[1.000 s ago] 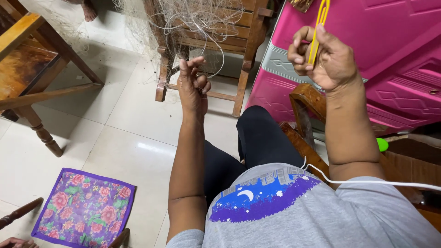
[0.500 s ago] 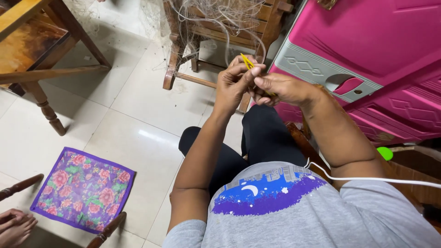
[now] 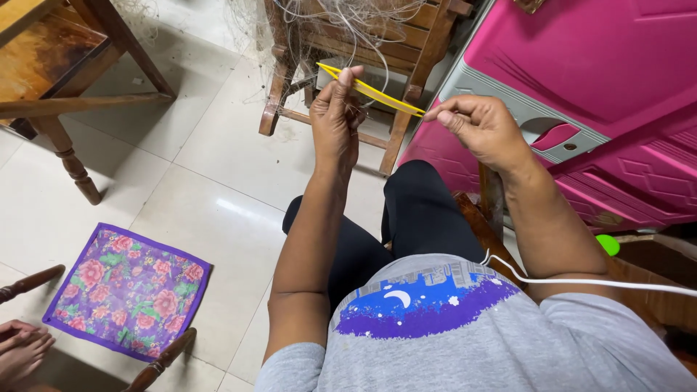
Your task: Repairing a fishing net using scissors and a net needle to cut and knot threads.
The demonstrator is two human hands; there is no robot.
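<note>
Both forearms reach forward from the seated person's lap, elbows bent, toward the wooden chair point(image 3: 406, 43) draped with pale net point(image 3: 341, 18). The left hand point(image 3: 335, 120) is raised, palm turned inward, fingers curled with thumb and fingertips pinching one end of the yellow needle point(image 3: 374, 92). The right hand point(image 3: 483, 131) sits level beside it, fingers pinched shut on the needle's other end, before the pink cabinet point(image 3: 617, 80).
</note>
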